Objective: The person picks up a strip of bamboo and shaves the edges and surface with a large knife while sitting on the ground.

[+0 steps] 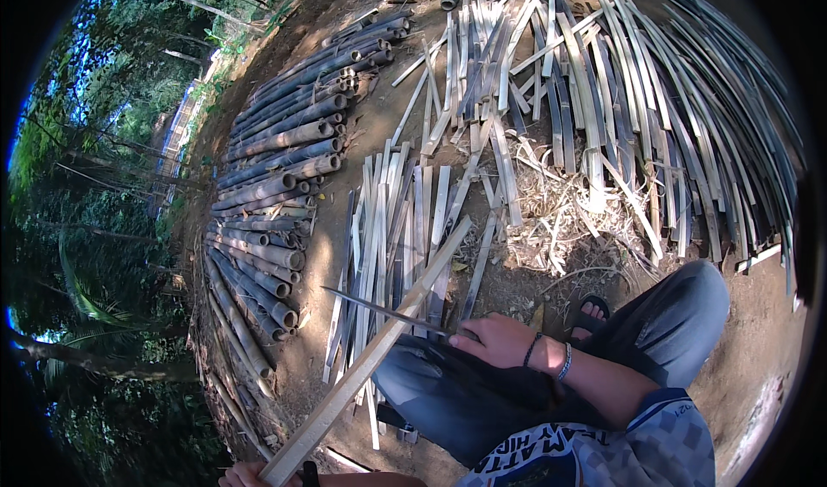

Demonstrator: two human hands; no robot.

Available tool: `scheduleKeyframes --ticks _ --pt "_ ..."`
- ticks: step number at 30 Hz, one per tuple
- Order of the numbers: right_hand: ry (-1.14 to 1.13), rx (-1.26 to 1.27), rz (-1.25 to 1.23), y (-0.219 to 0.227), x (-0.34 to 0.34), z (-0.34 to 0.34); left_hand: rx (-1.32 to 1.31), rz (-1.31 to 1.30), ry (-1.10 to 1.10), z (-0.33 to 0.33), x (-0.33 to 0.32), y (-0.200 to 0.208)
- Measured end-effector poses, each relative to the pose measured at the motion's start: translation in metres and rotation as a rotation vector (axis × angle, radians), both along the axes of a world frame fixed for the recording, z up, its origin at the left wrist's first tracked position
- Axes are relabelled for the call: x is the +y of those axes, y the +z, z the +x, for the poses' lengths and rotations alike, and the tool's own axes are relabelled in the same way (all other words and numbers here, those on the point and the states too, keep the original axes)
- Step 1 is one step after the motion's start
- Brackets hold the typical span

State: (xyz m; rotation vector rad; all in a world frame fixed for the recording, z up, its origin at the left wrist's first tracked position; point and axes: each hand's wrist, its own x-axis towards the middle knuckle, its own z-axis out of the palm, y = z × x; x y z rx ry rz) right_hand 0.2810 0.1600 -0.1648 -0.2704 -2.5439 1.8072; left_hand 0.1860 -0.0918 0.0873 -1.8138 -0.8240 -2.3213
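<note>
A long split bamboo strip point(345, 385) slants up and to the right across the view, its near end at the lower edge. My left hand point(245, 475) is closed around that end, partly cut off by the frame. My right hand point(493, 341) grips a long thin-bladed knife point(355, 299) by its handle, which the fingers mostly hide. The blade points left and crosses the strip around its middle, by my bent leg point(457, 392). Whether the edge bites into the wood, I cannot tell. Beneath the strip's upper half lies a loose pile of split strips point(379, 220).
Whole bamboo poles point(284, 160) lie in a row on the left. Many split strips point(637, 82) are spread across the far and right ground. Pale shavings point(551, 220) heap up ahead of my sandalled foot point(590, 315). Trees point(112, 229) border the left side.
</note>
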Motion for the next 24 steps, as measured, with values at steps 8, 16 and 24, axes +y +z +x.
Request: scheduleKeyframes --ticks 8,16,24 --pt "-0.025 0.063 -0.053 -0.025 -0.009 0.005 0.018 -0.015 -0.062 0.013 0.01 0.001" --pt "-0.239 -0.25 -0.179 -0.073 0.015 -0.017 0.034 -0.019 -0.054 0.012 0.011 0.001" --pt "-0.308 -0.197 -0.105 -0.097 0.025 -0.019 0.02 0.004 -0.043 0.01 0.01 0.002"
